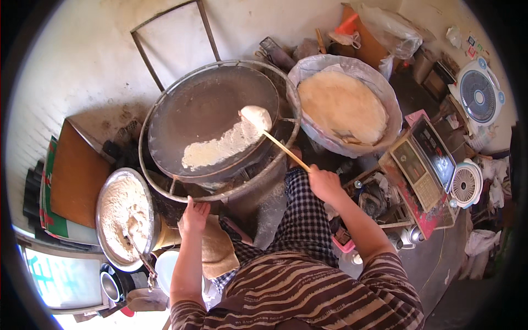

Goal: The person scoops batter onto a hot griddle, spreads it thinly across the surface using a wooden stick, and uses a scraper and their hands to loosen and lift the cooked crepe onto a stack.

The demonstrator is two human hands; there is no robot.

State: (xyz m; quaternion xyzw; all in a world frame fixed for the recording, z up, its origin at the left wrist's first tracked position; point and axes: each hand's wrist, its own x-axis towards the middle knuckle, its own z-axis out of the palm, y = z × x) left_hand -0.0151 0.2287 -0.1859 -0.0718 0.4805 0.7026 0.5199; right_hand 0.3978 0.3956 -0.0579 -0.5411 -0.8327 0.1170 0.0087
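Note:
My right hand [325, 184] is closed around the near end of a thin wooden stick [288, 149]. Its far end meets a lump of pale batter [256, 116] on the right part of a round dark griddle [212, 104]. From that lump, a ragged strip of batter [220, 146] runs left along the griddle's near side. Whatever tool head the stick has is hidden by batter. My left hand [193, 215] holds nothing, its fingers apart, right by the near edge of the metal ring [220, 196] around the griddle; whether it touches the ring I cannot tell.
A metal bowl of batter [124, 220] with a ladle handle [144, 258] stands left. Right of the griddle, a plastic-lined basket [393, 124] holds flat round pancakes [341, 104]. Farther right are a scale [416, 173], a tablet-like screen [433, 151] and two fans [478, 96].

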